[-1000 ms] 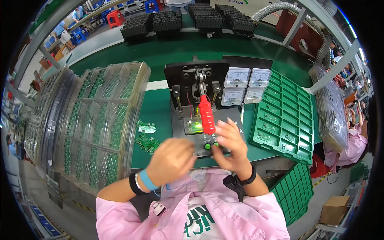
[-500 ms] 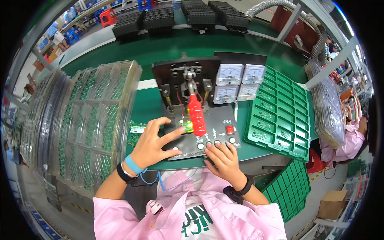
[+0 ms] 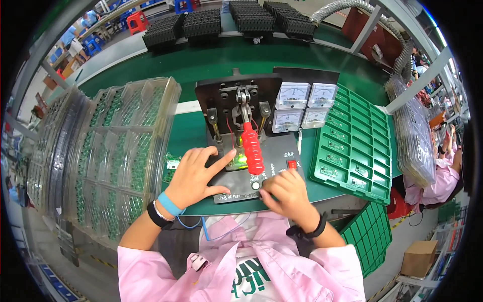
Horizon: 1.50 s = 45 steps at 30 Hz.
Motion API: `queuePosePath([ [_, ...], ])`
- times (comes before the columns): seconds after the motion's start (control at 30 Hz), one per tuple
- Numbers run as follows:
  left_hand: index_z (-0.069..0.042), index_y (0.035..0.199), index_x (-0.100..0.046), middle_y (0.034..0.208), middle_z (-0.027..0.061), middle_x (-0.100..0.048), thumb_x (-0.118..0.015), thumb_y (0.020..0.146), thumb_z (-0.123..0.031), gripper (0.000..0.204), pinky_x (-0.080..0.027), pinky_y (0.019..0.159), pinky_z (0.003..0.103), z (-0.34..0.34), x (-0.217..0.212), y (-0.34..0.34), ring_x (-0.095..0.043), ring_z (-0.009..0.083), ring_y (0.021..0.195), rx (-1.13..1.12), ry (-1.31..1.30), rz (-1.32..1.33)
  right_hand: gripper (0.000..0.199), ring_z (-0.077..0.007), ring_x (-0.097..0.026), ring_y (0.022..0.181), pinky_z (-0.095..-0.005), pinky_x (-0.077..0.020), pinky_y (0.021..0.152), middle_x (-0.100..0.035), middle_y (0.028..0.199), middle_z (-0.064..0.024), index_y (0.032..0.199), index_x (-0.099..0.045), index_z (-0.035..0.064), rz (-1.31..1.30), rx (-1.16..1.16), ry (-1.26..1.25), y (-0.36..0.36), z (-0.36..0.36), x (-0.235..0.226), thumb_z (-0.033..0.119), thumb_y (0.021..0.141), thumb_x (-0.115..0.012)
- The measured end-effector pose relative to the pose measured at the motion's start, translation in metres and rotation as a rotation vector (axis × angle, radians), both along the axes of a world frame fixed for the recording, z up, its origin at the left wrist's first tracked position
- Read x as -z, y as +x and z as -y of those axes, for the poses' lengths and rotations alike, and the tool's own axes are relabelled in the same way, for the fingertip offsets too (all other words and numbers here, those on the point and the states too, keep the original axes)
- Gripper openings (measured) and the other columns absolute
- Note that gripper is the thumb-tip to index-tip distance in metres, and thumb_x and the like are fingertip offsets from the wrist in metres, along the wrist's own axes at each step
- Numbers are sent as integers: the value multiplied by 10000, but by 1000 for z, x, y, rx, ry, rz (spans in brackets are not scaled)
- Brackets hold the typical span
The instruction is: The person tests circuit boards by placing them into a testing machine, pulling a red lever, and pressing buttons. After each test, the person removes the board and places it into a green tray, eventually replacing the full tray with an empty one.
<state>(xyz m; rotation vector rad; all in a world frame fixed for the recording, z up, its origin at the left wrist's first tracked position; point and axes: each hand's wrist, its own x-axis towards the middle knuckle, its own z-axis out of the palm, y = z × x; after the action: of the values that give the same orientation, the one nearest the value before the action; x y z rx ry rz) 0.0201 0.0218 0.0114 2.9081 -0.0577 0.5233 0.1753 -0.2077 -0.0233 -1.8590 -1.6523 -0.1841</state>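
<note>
My left hand (image 3: pixel 193 173) rests open at the left side of a black test fixture (image 3: pixel 279 146), fingers spread. Its index fingertip reaches beside a green-lit circuit board (image 3: pixel 240 162) in the fixture; the thumb lies along the front edge. Above the board, a toggle clamp's red ribbed handle (image 3: pixel 253 151) points down toward me, untouched by either hand. My right hand (image 3: pixel 288 197) hovers over the front right corner, slightly blurred, its fingers loosely bent and the thumb apart. Nothing shows in it. It covers some push buttons; one white button (image 3: pixel 255 185) shows beside it. A red rocker switch (image 3: pixel 292 164) sits just beyond.
Four analog meters, several in all, are replaced here by one panel of dial meters (image 3: pixel 293 95) behind the fixture. A green compartment tray (image 3: pixel 352 146) with circuit boards stands right. Clear trays of boards (image 3: pixel 126 126) are stacked left. Black racks (image 3: pixel 201 22) line the back.
My right hand has lifted off the buttons and drawn its fingers in, shifting slightly right. The left index finger has straightened beside the lit board; the left hand otherwise stays put.
</note>
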Motion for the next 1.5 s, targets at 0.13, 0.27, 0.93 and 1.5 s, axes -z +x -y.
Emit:
queuePosePath([
  [0.13,-93,1281,-551,1176,142,-523,-783,701,-439,714,-442,901,451,2,-9,-9,-532,334,1045,-42,-59,68,481,-293,-611,987,-381,-505,768,-592,1174,-130,1088,-598,66,-115,-231,618,20,-79,-71,94,653,-801],
  [0.27,-94,1270,-573,1147,145,-537,-741,760,-337,590,-445,889,444,-8,-13,-19,-543,327,1021,-195,-29,92,444,-221,-625,998,-327,-532,790,-589,1168,-85,1094,-624,32,-189,-312,888,50,-145,-160,53,683,-791],
  [0.93,-22,887,-617,873,119,-617,-694,749,-31,158,-526,732,410,-53,-1,-36,-624,335,844,-306,-88,-200,261,-151,-519,745,-261,-423,649,-550,938,-63,996,-673,15,-625,75,-152,27,-66,-20,46,742,-722],
  [1.5,-29,973,-666,1019,107,-700,-615,768,-83,219,-570,786,326,41,2,-2,-693,242,960,78,68,178,266,-135,-489,751,-281,-418,627,-508,891,-42,986,-675,24,-579,99,-48,23,-72,-14,70,733,-742],
])
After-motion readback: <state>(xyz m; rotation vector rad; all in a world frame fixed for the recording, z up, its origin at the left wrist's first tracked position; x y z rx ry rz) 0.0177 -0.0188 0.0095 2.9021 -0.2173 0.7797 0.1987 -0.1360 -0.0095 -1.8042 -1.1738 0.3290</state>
